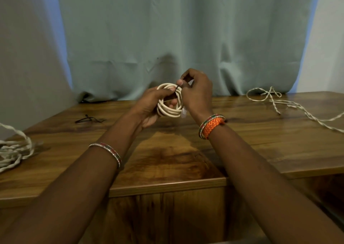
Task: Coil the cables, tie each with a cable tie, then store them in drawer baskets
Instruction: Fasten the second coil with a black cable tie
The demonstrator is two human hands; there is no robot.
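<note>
A pale green curtain [186, 38] hangs behind a glossy wooden table [251, 141], its hem bunched on the back edge of the top. Above the table's middle, both hands hold a coil [170, 111] of smooth cream cable, lifted clear of the wood. The left hand [150, 107] comes from below and beside it, fingers curled round the left part of the loops, with a fingertip showing through the ring's centre. The right hand [197, 92] is at the coil's upper right, its thumb and forefinger pinched on a thin dark tie [177, 89] that crosses the top of the loops; how far the tie goes round cannot be made out. A pale plug end [184, 114] hangs at the coil's lower right, partly blurred. The right wrist carries an orange band [212, 125] and a bangle beside it; the left forearm has a bangle [108, 151] too. On the table to the left, well apart from the hands, lies a small heap of dark ties [89, 120]. At the far left edge sits a loose pile of twisted white cable [13, 150], and another twisted cable [290, 105] trails in loops across the right rear of the top.
</note>
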